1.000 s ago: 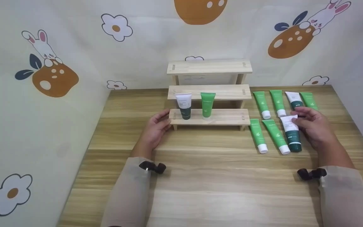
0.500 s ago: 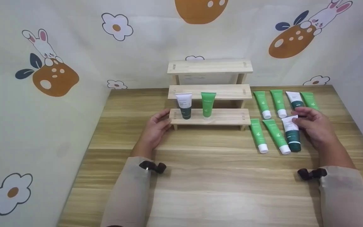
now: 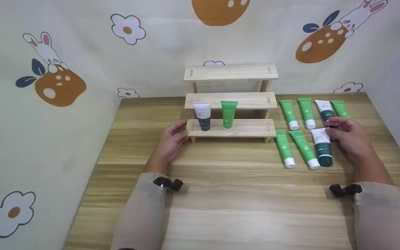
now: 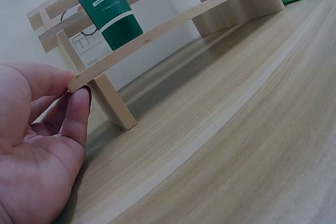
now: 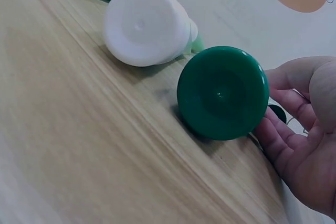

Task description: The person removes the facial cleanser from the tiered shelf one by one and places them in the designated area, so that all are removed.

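In the head view my left hand [image 3: 170,142] holds the left end of the lowest step of a wooden three-tier display stand [image 3: 252,129]. The left wrist view shows its thumb [image 4: 50,74] above the plank and fingers below. Standing cap-down on that step are a white and dark green squeeze tube [image 3: 202,114] and a green one [image 3: 228,114]. At the right my right hand [image 3: 351,139] grips the upper right edge of a second white and dark green tube [image 3: 322,146], which lies on the table. Its dark green cap [image 5: 223,93] partly hides my fingers in the right wrist view.
Several tubes lie in two rows right of the stand, among them a green tube [image 3: 304,149] beside the held one and a white and green one [image 3: 324,109] behind it. A patterned curtain [image 3: 151,62] borders the wooden table [image 3: 227,201] at the back and sides.
My right hand has shifted slightly to the right, and the white and dark green tube with it. The left hand and the stand have stayed in place.
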Motion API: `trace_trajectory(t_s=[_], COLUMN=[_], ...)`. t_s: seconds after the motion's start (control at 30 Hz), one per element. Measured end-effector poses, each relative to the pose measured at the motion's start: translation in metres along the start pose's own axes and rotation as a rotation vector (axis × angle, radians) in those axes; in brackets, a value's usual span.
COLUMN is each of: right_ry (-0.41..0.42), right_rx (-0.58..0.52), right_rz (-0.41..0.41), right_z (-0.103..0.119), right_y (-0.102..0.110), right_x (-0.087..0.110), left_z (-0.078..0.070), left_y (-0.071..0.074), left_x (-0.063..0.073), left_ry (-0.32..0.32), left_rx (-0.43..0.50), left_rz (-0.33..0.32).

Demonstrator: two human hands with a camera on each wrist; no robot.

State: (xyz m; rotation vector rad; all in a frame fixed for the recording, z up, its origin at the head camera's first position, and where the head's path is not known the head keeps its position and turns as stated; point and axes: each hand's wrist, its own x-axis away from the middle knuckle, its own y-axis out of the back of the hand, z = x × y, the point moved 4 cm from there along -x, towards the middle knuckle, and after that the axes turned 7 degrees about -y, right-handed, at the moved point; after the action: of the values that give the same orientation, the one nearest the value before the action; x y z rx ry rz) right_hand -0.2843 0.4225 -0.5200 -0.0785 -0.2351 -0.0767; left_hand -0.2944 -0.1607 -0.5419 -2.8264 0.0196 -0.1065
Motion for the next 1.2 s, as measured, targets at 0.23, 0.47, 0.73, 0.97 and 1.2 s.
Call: trace_trajectory(t_s=[0.23, 0.47, 0.73, 0.97, 1.2], right_ry=[-0.016, -0.028, 0.006, 0.083, 0.209], right_rx=[0.044, -0.019, -0.145, -0.055, 0.001], right_rz=[-0.017, -0.048, -0.026, -0.013, 0.091], right_z=[0.001, 0.004, 0.012, 0.026, 0.040], right_y=[0.001, 0.005, -0.010, -0.042, -0.080], right_x=[0.000, 0.001, 0.008, 0.010, 0.015], left_z=[0.001, -0.001, 0.000, -0.001, -0.001], left_y=[0.000, 0.000, 0.000, 0.001, 0.001], left_x=[-0.001, 0.001, 0.001, 0.001, 0.000], left_ry=[0.005, 0.009, 0.011, 0.015, 0.011], left_rx=[-0.004, -0.012, -0.017, -0.034, -0.037], left_rz=[0.004, -0.011, -0.005, 0.013, 0.012])
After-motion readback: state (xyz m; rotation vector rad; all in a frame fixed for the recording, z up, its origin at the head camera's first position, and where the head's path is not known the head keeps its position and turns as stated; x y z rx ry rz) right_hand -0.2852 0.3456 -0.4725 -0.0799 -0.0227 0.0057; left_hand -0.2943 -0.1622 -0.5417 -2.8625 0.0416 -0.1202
